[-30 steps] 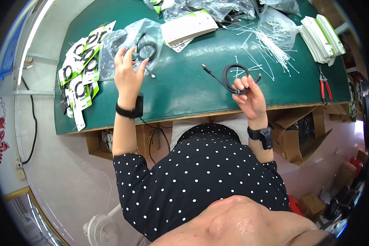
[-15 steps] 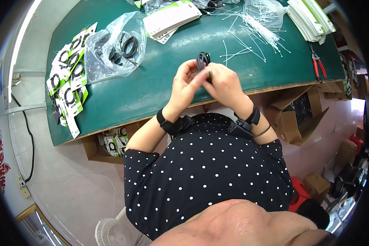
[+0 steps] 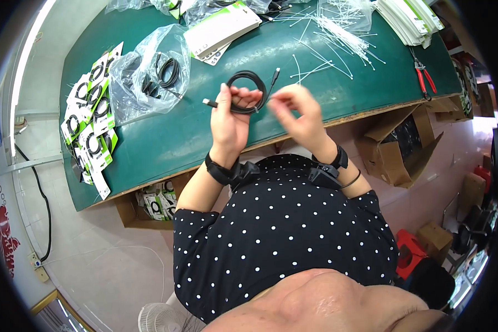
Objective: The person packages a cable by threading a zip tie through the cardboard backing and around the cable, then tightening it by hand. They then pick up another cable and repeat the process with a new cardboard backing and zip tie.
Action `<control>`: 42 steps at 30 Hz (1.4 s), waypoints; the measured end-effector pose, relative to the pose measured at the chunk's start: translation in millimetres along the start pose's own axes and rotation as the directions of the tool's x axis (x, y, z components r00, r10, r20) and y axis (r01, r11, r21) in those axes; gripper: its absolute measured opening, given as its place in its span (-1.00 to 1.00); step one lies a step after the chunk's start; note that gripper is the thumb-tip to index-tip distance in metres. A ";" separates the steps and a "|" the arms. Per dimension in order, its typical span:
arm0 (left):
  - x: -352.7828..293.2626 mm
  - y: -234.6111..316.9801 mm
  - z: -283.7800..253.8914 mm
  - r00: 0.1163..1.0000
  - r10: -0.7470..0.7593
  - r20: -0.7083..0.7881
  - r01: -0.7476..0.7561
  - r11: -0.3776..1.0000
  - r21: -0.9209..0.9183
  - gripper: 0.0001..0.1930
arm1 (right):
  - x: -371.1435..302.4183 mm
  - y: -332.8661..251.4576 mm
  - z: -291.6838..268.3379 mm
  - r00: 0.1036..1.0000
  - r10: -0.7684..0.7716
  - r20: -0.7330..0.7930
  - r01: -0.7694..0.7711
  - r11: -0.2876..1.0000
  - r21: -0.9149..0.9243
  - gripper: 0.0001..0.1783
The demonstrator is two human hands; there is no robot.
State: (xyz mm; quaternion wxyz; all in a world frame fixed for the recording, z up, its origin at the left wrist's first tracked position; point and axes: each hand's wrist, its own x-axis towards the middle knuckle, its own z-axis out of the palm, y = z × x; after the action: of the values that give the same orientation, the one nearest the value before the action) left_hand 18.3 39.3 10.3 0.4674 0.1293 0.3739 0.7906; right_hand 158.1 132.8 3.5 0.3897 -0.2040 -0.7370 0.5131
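Observation:
My left hand (image 3: 231, 124) is closed on a coiled black cable (image 3: 264, 91), with the thumb at its left side and the fingers through the loop. One plug (image 3: 209, 103) sticks out to the left of the coil, and another plug (image 3: 276, 76) points up at its right. A small pale tie (image 3: 255, 109) shows at the coil's lower right. Just right of the coil is my right hand (image 3: 301, 116), somewhat blurred, with its fingers bent and the thumb apart from them. Nothing shows in it.
White cable ties (image 3: 343, 41) lie scattered on the green table (image 3: 205, 144). Red-handled pliers (image 3: 424, 80) rest at the right. A plastic bag (image 3: 127, 94) with black cables, white-green cards (image 3: 221, 32) and carded cables (image 3: 97, 105) are on the left. Cardboard boxes (image 3: 390, 157) stand below.
My hands have moved apart; before, they met over the bunched cable. The left hand now has the coil spread as a wide ring, and the right hand has come away from it.

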 end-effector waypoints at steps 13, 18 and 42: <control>0.4 4.5 -1.0 0.981 -0.153 0.119 0.157 0.987 -0.027 -0.47 | -0.1 5.6 4.3 0.874 0.451 0.184 -0.424 0.521 0.741 -0.62; -3.0 9.5 0.4 0.975 -0.190 0.116 0.176 0.977 0.120 -0.43 | -2.8 12.9 2.5 0.885 0.446 0.136 -0.370 0.492 0.788 -0.59; -10.2 16.0 1.0 0.936 -0.274 0.223 0.281 0.960 -0.001 -0.76 | 11.3 -9.1 -16.1 0.752 0.415 0.511 -0.650 0.344 0.677 -0.85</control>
State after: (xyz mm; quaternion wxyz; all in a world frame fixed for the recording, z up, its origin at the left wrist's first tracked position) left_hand 13.9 26.7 23.9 0.6148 0.1546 0.3212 0.7035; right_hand 164.7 146.8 18.7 0.1504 -0.1605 -0.3382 0.9150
